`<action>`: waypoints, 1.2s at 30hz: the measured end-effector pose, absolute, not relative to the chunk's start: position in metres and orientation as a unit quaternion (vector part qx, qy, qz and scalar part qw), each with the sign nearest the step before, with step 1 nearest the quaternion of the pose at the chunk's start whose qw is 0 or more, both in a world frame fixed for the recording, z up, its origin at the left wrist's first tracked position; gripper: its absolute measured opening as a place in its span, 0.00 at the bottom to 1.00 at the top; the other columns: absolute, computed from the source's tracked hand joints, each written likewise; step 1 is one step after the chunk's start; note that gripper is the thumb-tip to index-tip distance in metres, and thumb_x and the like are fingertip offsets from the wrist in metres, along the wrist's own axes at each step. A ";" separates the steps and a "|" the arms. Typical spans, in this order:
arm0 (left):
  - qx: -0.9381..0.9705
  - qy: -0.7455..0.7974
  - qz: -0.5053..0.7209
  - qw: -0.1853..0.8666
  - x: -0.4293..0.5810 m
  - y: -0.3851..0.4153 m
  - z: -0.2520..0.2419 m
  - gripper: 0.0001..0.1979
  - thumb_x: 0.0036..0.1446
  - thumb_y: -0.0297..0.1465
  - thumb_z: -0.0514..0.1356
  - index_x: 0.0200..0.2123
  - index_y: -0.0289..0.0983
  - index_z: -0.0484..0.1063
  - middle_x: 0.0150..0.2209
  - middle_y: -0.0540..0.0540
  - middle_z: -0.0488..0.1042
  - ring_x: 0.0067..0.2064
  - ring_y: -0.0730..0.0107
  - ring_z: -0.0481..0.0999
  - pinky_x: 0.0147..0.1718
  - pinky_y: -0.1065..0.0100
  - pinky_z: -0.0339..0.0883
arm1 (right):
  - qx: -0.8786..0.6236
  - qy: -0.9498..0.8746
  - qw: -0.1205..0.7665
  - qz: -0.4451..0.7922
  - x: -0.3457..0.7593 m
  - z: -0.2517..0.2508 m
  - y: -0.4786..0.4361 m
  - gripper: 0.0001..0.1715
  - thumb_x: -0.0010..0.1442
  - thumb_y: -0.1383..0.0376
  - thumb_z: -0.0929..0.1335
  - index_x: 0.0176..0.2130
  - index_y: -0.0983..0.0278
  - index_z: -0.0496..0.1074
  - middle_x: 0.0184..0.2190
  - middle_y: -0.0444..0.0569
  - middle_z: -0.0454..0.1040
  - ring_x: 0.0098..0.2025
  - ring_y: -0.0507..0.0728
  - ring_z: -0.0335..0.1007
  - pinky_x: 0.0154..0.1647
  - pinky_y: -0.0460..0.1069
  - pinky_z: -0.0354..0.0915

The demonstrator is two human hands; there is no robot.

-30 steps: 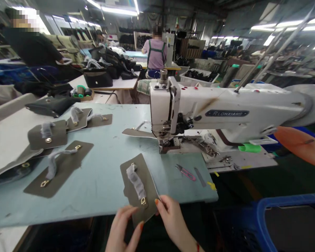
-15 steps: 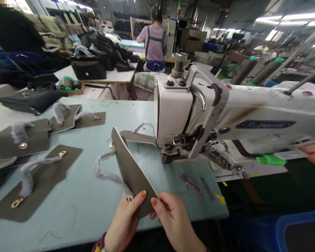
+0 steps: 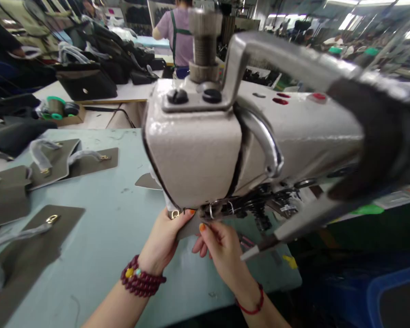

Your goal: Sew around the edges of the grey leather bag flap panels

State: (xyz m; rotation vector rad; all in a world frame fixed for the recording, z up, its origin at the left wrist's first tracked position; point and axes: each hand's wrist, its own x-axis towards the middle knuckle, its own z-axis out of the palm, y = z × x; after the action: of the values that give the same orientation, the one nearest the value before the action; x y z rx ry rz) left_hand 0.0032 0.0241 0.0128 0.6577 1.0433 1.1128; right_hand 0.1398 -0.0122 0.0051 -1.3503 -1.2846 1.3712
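Note:
My left hand grips the near end of a grey-brown bag flap, thumb on top, beside a gold ring fitting. My right hand pinches the same end at its right edge, its lower fingers curled loosely underneath. Most of the flap is hidden behind the head of the sewing machine, which looms close in front. Both thumbs are just below the needle area, where I cannot make out the needle. Behind the machine's left side peeks another grey-brown piece.
On the left of the pale green table lie several grey-brown flaps with plastic-wrapped handles. Pink-handled thread snips are partly hidden behind the right hand. A blue bin stands lower right. Another person works beyond.
Both hands have carried the flap up and away from me, under the machine head. My view has come closer to the machine, which now covers most of the flap.

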 end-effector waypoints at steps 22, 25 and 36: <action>0.399 0.418 0.347 0.739 -0.014 0.038 0.022 0.08 0.53 0.33 0.67 0.33 0.34 0.80 0.31 0.45 0.79 0.30 0.70 0.74 0.30 0.72 0.68 | -0.535 -0.465 0.450 0.543 0.136 -0.002 -0.010 0.23 0.65 0.57 0.63 0.23 0.66 0.71 0.19 0.48 0.77 0.18 0.49 0.67 0.18 0.41 0.58; 0.402 0.448 0.314 0.734 -0.020 0.039 0.019 0.08 0.51 0.34 0.68 0.29 0.33 0.79 0.24 0.48 0.76 0.24 0.76 0.68 0.22 0.76 0.62 | -0.537 -0.459 0.449 0.547 0.136 0.002 -0.011 0.23 0.64 0.57 0.64 0.23 0.66 0.71 0.19 0.48 0.77 0.18 0.48 0.67 0.19 0.41 0.58; 0.439 0.440 0.322 0.714 -0.010 0.043 0.035 0.10 0.45 0.35 0.69 0.19 0.34 0.77 0.16 0.50 0.69 0.19 0.76 0.61 0.17 0.74 0.57 | -0.546 -0.443 0.467 0.536 0.131 -0.005 -0.012 0.26 0.64 0.54 0.64 0.22 0.67 0.72 0.18 0.48 0.76 0.17 0.48 0.66 0.19 0.41 0.58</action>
State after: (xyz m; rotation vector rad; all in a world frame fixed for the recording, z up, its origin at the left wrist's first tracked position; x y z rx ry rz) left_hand -0.0104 0.0428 0.0346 0.9730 0.9738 0.7134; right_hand 0.1310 -0.0121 -0.0052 -1.3404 -1.0870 1.3157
